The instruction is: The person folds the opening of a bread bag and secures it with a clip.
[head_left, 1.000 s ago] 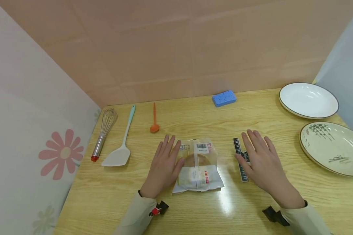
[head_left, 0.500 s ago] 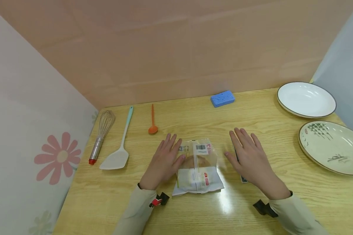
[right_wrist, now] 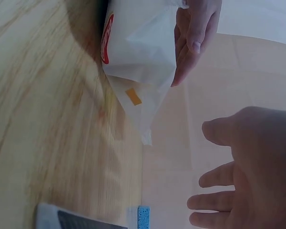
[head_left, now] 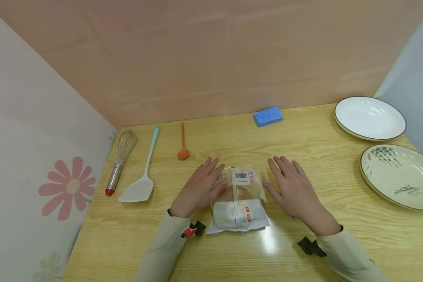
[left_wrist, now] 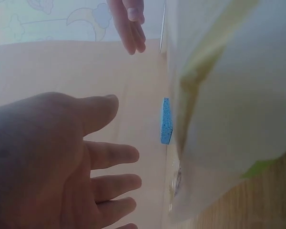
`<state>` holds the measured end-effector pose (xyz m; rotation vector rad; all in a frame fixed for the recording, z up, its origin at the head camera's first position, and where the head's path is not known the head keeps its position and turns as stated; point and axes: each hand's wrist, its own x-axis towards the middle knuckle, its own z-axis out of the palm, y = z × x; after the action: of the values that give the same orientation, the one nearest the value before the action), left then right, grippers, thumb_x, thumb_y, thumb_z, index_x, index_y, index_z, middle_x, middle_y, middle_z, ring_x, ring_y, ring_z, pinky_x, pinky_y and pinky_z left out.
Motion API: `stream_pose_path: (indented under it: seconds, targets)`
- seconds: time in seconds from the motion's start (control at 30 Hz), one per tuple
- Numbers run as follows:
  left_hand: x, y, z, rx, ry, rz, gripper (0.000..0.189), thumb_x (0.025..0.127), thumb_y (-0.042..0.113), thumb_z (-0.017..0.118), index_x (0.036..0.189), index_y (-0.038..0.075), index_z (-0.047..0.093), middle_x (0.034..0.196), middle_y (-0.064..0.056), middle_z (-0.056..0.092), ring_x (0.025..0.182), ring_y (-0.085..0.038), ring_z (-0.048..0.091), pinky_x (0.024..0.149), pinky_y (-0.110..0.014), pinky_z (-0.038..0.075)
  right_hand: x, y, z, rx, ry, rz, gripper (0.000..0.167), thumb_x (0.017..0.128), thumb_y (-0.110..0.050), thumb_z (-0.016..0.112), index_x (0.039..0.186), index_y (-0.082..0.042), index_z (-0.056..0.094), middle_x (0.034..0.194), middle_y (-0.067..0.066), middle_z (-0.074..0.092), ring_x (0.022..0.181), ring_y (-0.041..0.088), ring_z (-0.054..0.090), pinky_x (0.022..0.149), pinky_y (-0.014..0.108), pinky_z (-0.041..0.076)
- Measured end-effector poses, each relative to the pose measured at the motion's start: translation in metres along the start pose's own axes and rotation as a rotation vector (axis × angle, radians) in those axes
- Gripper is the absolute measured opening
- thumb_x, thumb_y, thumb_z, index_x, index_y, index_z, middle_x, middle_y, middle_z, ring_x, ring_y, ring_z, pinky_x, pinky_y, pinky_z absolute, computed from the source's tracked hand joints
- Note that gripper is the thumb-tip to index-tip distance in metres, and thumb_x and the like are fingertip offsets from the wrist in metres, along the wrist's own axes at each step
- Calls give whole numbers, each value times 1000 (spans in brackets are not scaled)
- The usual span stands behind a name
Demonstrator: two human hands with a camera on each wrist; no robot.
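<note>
A clear and white plastic food packet [head_left: 237,213] lies flat on the wooden table, with a brown round shape showing through its clear part. Over its left edge is my left hand [head_left: 199,190], fingers extended and holding nothing. My right hand [head_left: 294,192] hovers just right of the packet, its fingers straight and thumb spread. Beneath that hand is a flat black-and-white strip, almost wholly hidden in the head view; part of a pale-rimmed dark object [right_wrist: 81,219] shows in the right wrist view. Both wrist views show a gap between each palm and the packet [left_wrist: 238,95].
A whisk [head_left: 121,162], a white turner [head_left: 141,188] with a mint handle and an orange spoon [head_left: 183,152] lie at left. A blue sponge [head_left: 268,116] sits near the back wall. At right are a white plate [head_left: 370,117] and a patterned cream plate [head_left: 391,176].
My right hand has moved left towards the packet, covering the black-and-white strip. My left hand has shifted slightly right over the packet's edge. The packet stays in place.
</note>
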<state>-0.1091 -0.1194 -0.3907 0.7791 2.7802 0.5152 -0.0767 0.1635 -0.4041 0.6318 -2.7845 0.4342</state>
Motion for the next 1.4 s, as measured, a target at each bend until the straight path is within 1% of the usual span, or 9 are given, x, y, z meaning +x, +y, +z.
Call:
stream_pose_path:
  seconds: [0.13, 0.33, 0.6, 0.73, 0.9, 1.0, 1.2, 1.3, 1.4]
  targets:
    - [6, 0, -3, -5, -45, -6, 57, 110, 37, 47, 157, 5, 42, 167, -18, 29, 158, -36, 18, 126, -51, 20, 3, -1, 0, 10, -40, 2, 62, 97, -24, 70, 143, 11, 51, 141, 34, 55, 134, 52, 49, 111, 66, 36]
    - [14, 2, -8, -17, -79, -3, 57, 111, 36, 47, 157, 4, 42, 166, -18, 31, 157, -37, 22, 125, -53, 23, 10, -6, 3, 31, -87, -8, 60, 99, -26, 68, 142, 13, 52, 140, 34, 56, 133, 51, 50, 109, 65, 40]
    - [20, 4, -3, -14, -121, -1, 55, 111, 35, 47, 157, 5, 42, 165, -18, 33, 156, -37, 24, 124, -53, 25, 16, -13, 7, 33, -152, -8, 60, 100, -29, 67, 142, 12, 52, 140, 32, 56, 133, 49, 51, 109, 63, 41]
    - [24, 4, -2, -17, -128, -1, 55, 110, 36, 49, 156, 6, 44, 163, -15, 39, 153, -34, 33, 123, -50, 30, 18, -14, 8, 34, -158, -13, 58, 100, -27, 67, 141, 12, 54, 137, 32, 59, 130, 48, 55, 106, 63, 44]
    - [28, 4, 0, -31, -155, 6, 52, 110, 34, 51, 154, 8, 48, 158, -11, 48, 146, -29, 45, 120, -46, 36, 18, -15, 13, 28, -176, -30, 53, 101, -27, 66, 136, 12, 58, 133, 30, 62, 124, 46, 60, 101, 61, 49]
    - [29, 5, 0, -15, -155, 24, 51, 109, 32, 52, 154, 7, 49, 157, -12, 49, 144, -31, 47, 119, -47, 38, 18, -14, 15, 22, -184, -34, 52, 102, -28, 65, 136, 12, 59, 132, 30, 63, 122, 46, 61, 100, 59, 50]
    - [32, 9, 0, 50, -155, 16, 51, 109, 34, 51, 153, 9, 50, 158, -13, 48, 143, -33, 46, 118, -51, 37, 20, -13, 16, 24, -187, -37, 52, 103, -26, 63, 137, 13, 58, 128, 30, 65, 119, 46, 63, 100, 59, 51]
    - [33, 10, 0, 81, -130, 31, 50, 109, 34, 52, 152, 8, 52, 156, -12, 50, 142, -32, 47, 117, -51, 37, 21, -12, 16, 20, -188, -36, 51, 103, -26, 63, 134, 14, 59, 126, 30, 66, 117, 46, 64, 99, 58, 51]
    - [33, 10, -1, 102, -87, 55, 50, 108, 34, 55, 150, 8, 54, 152, -12, 54, 138, -30, 50, 115, -50, 39, 22, -11, 17, 16, -199, -32, 49, 103, -26, 63, 131, 14, 61, 122, 29, 67, 113, 45, 66, 97, 57, 52]
